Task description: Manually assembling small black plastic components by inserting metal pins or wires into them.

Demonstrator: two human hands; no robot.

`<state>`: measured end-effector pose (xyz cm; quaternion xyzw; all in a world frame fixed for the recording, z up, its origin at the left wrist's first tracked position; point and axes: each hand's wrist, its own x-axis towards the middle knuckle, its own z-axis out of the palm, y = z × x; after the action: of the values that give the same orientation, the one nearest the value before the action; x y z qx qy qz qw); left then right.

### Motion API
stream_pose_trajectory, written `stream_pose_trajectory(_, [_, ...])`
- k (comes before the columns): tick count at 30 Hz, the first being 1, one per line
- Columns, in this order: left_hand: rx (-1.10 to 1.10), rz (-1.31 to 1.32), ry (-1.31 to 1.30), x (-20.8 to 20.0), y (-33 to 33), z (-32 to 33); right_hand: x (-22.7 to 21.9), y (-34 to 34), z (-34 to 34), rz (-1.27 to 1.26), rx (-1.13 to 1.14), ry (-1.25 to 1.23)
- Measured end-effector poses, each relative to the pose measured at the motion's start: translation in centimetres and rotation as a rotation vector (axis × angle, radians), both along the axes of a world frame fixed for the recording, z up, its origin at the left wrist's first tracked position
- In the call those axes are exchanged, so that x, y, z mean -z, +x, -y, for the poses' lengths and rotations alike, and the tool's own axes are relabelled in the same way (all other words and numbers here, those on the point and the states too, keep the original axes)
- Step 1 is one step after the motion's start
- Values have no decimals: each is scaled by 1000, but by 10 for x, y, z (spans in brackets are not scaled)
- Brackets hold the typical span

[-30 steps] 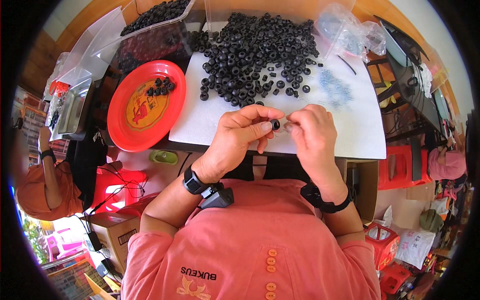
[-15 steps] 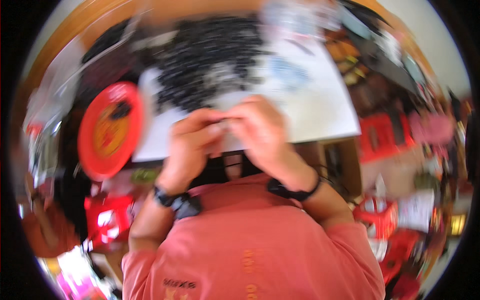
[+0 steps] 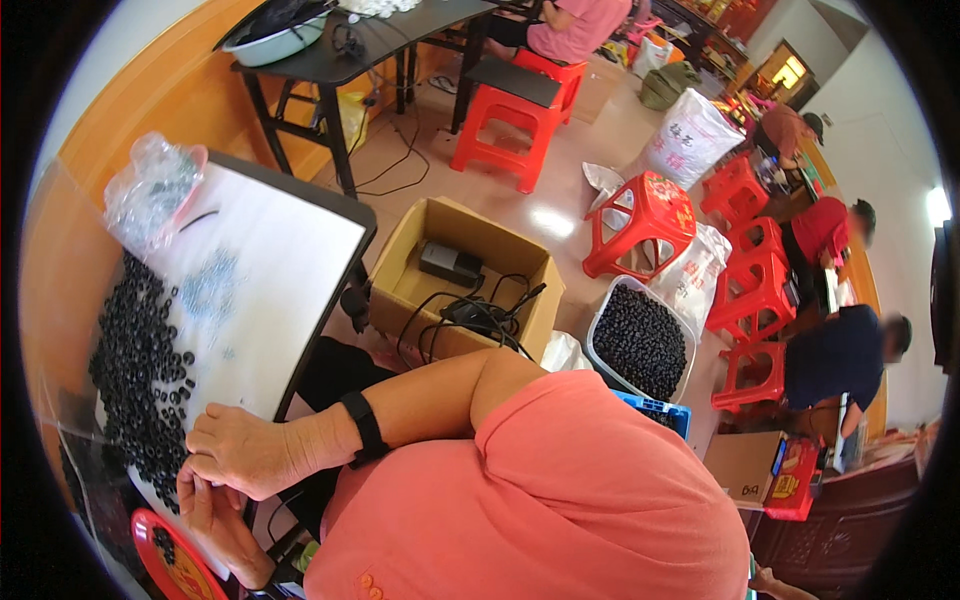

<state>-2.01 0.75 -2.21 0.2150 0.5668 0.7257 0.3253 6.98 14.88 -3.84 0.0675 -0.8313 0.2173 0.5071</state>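
My right hand (image 3: 245,450) and my left hand (image 3: 218,520) meet fingertip to fingertip over the near edge of a white-topped table (image 3: 290,240). Both have their fingers pinched together; anything between them is too small or hidden to make out. Right beside them spreads a heap of small black ring-like parts (image 3: 135,370). A patch of tiny pale-blue pieces (image 3: 210,285) lies farther back on the white surface. Below my left hand, a red plate (image 3: 150,530) with a yellow middle carries a few of the black parts.
A clear plastic bag (image 3: 150,195) sits at the table's far end. To the right stand an open cardboard box (image 3: 545,285) with cables and a power adapter, a tub of black parts (image 3: 640,340), and red stools (image 3: 650,215). Several people sit farther off.
The view has swung to the right, so the table and my hands now appear at the left. My hands stay together at the fingertips beside the black parts.
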Motion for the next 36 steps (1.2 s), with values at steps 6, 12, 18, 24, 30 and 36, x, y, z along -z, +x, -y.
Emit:
stream_pose_trajectory(6, [133, -28, -52, 0, -13, 2, 11, -12, -1, -12, -11, -43])
stream_pose_trajectory(12, [88, -59, -88, -9, -8, 1, 18, -19, -3, -22, -31, -129])
stream_pose_trajectory(18, [129, -66, -81, 6, -27, 6, 14, -13, -2, -54, -45, -152])
stream_pose_trajectory(24, [99, -254, -294, -28, 1, 2, 16, -12, -2, -39, -42, -145])
stream_pose_trajectory(30, [73, -342, -336, -40, 13, 2, 15, -13, 0, -20, -37, -167])
stream_pose_trajectory(36, [27, -57, -97, -12, -3, -7, 18, -13, -2, 15, -43, -239])
